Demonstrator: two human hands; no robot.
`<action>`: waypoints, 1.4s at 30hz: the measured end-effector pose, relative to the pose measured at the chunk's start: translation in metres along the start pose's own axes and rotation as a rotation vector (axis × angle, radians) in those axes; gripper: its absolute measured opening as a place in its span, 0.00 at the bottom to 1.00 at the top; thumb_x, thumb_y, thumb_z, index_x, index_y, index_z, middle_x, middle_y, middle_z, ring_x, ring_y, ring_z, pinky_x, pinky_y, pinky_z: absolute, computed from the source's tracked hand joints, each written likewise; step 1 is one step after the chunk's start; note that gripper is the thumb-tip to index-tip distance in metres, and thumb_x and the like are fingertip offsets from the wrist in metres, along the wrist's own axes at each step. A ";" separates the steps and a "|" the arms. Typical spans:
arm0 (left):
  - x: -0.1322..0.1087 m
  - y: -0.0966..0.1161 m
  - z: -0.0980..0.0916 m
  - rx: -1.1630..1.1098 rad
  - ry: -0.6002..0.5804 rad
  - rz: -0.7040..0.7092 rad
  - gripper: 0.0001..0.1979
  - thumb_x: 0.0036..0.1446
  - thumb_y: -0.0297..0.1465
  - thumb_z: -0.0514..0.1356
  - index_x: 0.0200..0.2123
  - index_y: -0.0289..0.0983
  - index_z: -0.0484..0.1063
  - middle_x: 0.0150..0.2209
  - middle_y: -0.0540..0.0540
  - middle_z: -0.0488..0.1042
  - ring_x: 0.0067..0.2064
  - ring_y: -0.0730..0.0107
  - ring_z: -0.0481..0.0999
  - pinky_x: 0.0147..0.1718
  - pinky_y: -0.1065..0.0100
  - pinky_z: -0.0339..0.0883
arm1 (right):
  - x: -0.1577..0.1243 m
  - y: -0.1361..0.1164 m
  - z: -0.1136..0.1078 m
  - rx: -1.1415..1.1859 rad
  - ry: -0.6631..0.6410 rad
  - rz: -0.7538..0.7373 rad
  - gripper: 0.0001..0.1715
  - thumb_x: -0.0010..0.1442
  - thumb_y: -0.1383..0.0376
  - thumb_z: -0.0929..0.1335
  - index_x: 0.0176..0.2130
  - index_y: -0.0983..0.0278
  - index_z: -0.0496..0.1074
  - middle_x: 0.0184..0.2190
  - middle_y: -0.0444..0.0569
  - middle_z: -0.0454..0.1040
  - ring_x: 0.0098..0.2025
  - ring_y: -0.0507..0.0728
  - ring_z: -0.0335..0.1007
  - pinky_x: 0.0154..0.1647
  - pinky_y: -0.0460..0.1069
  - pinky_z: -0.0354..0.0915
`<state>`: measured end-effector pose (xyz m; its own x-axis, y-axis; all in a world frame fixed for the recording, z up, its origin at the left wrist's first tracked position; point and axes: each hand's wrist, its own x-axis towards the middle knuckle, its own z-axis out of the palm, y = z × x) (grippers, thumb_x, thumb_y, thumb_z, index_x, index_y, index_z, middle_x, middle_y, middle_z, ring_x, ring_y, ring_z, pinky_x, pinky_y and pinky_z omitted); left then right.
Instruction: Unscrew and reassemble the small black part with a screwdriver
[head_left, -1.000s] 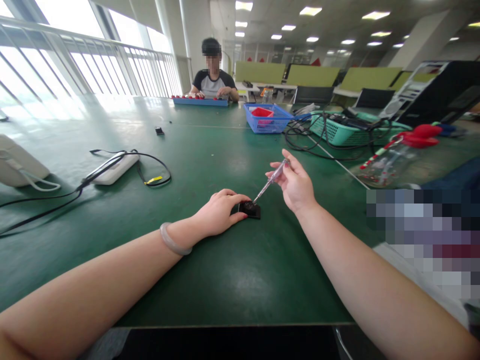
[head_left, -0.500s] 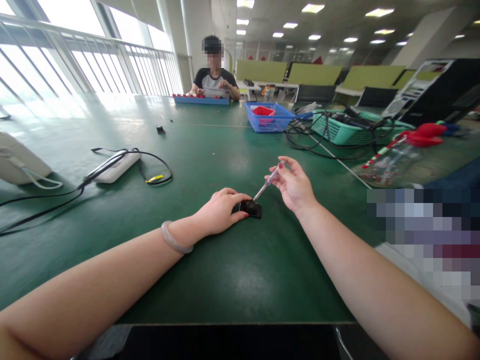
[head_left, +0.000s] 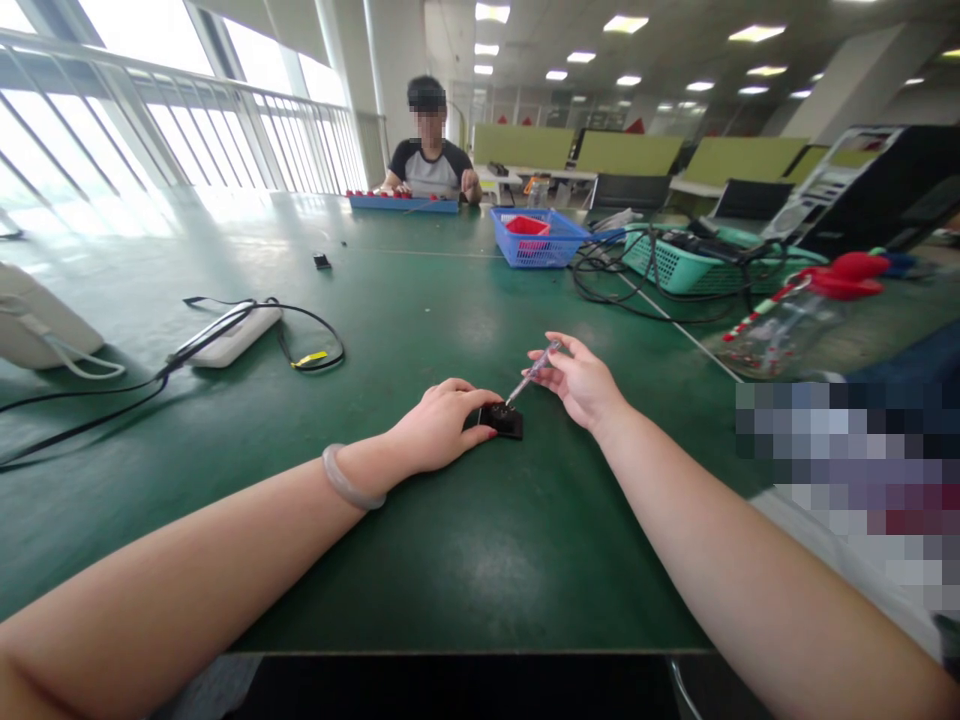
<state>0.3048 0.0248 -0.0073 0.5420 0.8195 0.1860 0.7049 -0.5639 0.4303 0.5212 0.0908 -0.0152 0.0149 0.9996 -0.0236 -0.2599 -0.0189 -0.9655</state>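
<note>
On the green table [head_left: 480, 560], my left hand [head_left: 439, 428] grips a small flat black part [head_left: 504, 420] by its left end, fingers behind and thumb in front. Small shiny spots show on the part's top face. My right hand [head_left: 585, 380] is closed on a screwdriver [head_left: 534, 372] with a clear, purplish handle. The screwdriver slants down to the left, and its tip meets the black part's top near the far edge. Too small to make out is what exactly the tip touches.
A white power bank-like block [head_left: 236, 335] with a black cable lies left. Ahead are a small black piece [head_left: 322, 261], a blue basket [head_left: 536, 252] and a green basket [head_left: 675, 268] with cables. A red-lidded bottle [head_left: 787, 325] stands right. A person [head_left: 431, 160] sits opposite behind a blue tray.
My right hand has moved slightly down, and the screwdriver leans lower, its tip still at the black part. My left hand stays in place. The person opposite has shifted a hand.
</note>
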 end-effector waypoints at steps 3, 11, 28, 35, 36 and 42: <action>0.000 0.000 0.000 0.004 -0.005 -0.002 0.21 0.58 0.38 0.59 0.54 0.45 0.68 0.49 0.44 0.73 0.55 0.57 0.66 0.56 0.54 0.60 | -0.001 0.000 0.000 0.007 -0.022 0.016 0.17 0.57 0.74 0.65 0.45 0.59 0.63 0.28 0.42 0.76 0.27 0.53 0.77 0.36 0.51 0.74; 0.000 0.000 0.000 0.013 0.000 0.002 0.20 0.58 0.39 0.58 0.54 0.45 0.69 0.49 0.44 0.73 0.56 0.57 0.66 0.56 0.54 0.61 | -0.003 -0.004 0.001 0.091 -0.101 -0.015 0.16 0.59 0.69 0.66 0.47 0.55 0.65 0.28 0.41 0.77 0.29 0.53 0.77 0.37 0.52 0.74; 0.000 -0.003 0.002 0.029 0.010 0.022 0.19 0.58 0.39 0.59 0.53 0.46 0.70 0.49 0.44 0.74 0.55 0.57 0.67 0.55 0.54 0.61 | 0.004 -0.005 -0.006 0.214 -0.120 -0.020 0.14 0.62 0.70 0.64 0.44 0.55 0.71 0.32 0.41 0.79 0.35 0.54 0.79 0.43 0.54 0.73; 0.001 -0.005 0.004 0.030 0.019 0.046 0.19 0.57 0.39 0.59 0.52 0.45 0.71 0.49 0.46 0.75 0.56 0.56 0.65 0.56 0.54 0.61 | 0.003 -0.005 -0.006 0.213 -0.113 -0.011 0.10 0.58 0.65 0.70 0.42 0.55 0.72 0.29 0.40 0.77 0.31 0.53 0.77 0.38 0.51 0.73; 0.001 -0.005 0.004 0.029 0.018 0.051 0.18 0.57 0.39 0.59 0.52 0.45 0.71 0.49 0.47 0.75 0.55 0.56 0.65 0.56 0.54 0.61 | 0.003 -0.005 -0.006 0.212 -0.112 -0.013 0.11 0.56 0.64 0.71 0.41 0.55 0.72 0.28 0.39 0.76 0.30 0.52 0.76 0.37 0.51 0.73; 0.001 -0.005 0.003 0.022 0.012 0.058 0.18 0.58 0.39 0.59 0.51 0.45 0.71 0.50 0.47 0.75 0.56 0.56 0.65 0.56 0.54 0.60 | 0.001 -0.004 -0.006 0.202 -0.089 -0.031 0.16 0.48 0.61 0.76 0.36 0.57 0.71 0.26 0.37 0.72 0.27 0.50 0.72 0.37 0.50 0.72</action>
<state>0.3030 0.0277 -0.0117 0.5770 0.7865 0.2203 0.6825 -0.6124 0.3990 0.5278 0.0918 -0.0123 -0.0571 0.9977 0.0369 -0.4492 0.0073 -0.8934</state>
